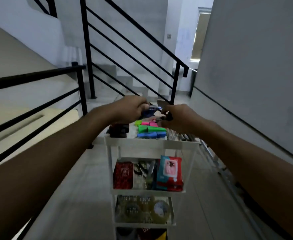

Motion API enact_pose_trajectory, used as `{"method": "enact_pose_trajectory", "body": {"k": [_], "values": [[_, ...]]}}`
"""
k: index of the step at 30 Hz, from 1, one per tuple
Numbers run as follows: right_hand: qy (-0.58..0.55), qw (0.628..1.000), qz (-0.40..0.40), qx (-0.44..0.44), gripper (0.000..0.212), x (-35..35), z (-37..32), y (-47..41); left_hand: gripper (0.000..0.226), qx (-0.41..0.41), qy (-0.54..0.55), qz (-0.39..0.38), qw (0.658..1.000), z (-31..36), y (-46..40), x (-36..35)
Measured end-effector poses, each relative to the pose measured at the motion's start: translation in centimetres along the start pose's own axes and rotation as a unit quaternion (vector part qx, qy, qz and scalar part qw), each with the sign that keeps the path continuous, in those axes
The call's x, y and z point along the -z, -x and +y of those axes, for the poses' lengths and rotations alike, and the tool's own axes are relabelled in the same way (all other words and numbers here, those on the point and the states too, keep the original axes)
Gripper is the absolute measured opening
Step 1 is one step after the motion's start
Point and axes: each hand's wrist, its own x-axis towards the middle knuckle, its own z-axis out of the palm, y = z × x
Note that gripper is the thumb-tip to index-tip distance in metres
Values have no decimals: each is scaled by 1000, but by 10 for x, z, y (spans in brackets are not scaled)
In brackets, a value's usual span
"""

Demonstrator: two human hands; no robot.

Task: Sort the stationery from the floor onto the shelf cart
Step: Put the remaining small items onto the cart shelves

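Forearms: two, bare, lying nearest the camera and reaching forward over the white shelf cart (151,144), converging above its top tier.

Left hand (131,107): hovering over the far edge of the top tier, its fingers curling round a small blue-and-white packet (151,110); the item is too blurred to name.

Right hand (178,118): hovering just beside the left, fingers clenching on a small dark object (168,116), its kind unclear. The two hands are nearly touching, seemingly working the same bundle between them.

Top tier: carrying a cluster of green, pink and blue highlighters (151,129) at centre, dark boxes (118,130) at left, a row of pens (180,135) at right.

Second tier: holding a red packet (123,175) and a wipes pack (170,172). Third tier: holding clear tape rolls (159,210).

Step in hand, as judged: the person is bringing held stationery to the top tier, perhaps separating it first. The next move is calling for lowering each piece into a free gap beside like items without disturbing the highlighters.
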Motion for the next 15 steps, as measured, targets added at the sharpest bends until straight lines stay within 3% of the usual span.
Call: {"method": "enact_pose_trajectory", "body": {"k": [3, 7, 15], "values": [[18, 999, -49, -13, 42, -5, 15, -21, 25, -9, -14, -25, 1000, -12, -33, -12], [3, 984, -175, 17, 42, -17, 17, -29, 24, 12, -68, -101, 992, -21, -62, -22], [-47, 977, -202, 49, 39, -36, -1, -34, 28, 20, -90, -209, 974, -43, -77, -15]]}}
